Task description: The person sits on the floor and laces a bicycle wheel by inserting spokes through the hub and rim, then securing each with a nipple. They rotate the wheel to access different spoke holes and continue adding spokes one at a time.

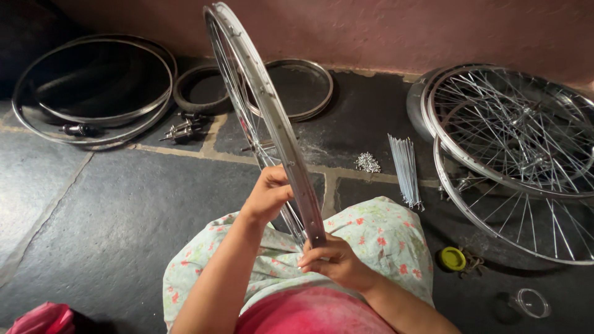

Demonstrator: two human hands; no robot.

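Observation:
I hold a silver bicycle wheel rim (260, 86) upright and edge-on over my lap, its top reaching the upper edge of the view. My left hand (268, 193) grips the rim from the left side, fingers among the spokes. At the rim's lower end my right hand (334, 260) closes around it, just above my floral-clothed knee (383, 235). A bundle of loose spokes (405, 170) and a small pile of spoke nipples (367, 162) lie on the stone floor to the right.
Two spoked wheels (513, 136) lie stacked at right. Bare rims and tyres (93, 86) lie at back left, with hubs (180, 130) and another rim (309, 86) near the pink wall. A yellow lid (453, 258) and a clear lid (532, 303) sit by my right knee.

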